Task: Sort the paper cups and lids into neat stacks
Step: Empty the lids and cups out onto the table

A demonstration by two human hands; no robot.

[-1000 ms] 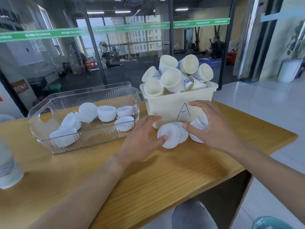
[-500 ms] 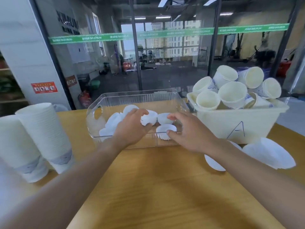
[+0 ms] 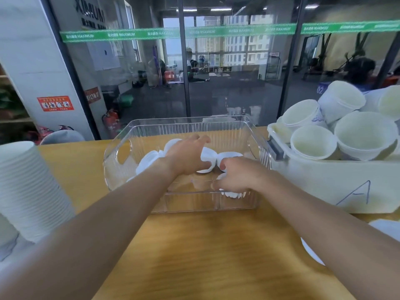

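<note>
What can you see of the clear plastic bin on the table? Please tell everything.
The clear plastic bin is a see-through rectangular tub with ribbed walls, rounded corners and an oval handle hole at each end. It stands upright on the wooden table, beside the cream bin of cups. White lids lie inside. The left hand and right hand reach in, each gripping lids.

A wooden desk (image 3: 205, 252) with pale grain fills the foreground. Behind it runs a glass wall (image 3: 238, 83) in dark frames, crossed by a green printed strip (image 3: 164, 34). A white pillar (image 3: 32, 68) at far left carries a red notice (image 3: 55, 103); a fire extinguisher (image 3: 112, 124) stands at its foot. Beyond the glass lie a dark floor, ceiling lights and bright windows.
</note>
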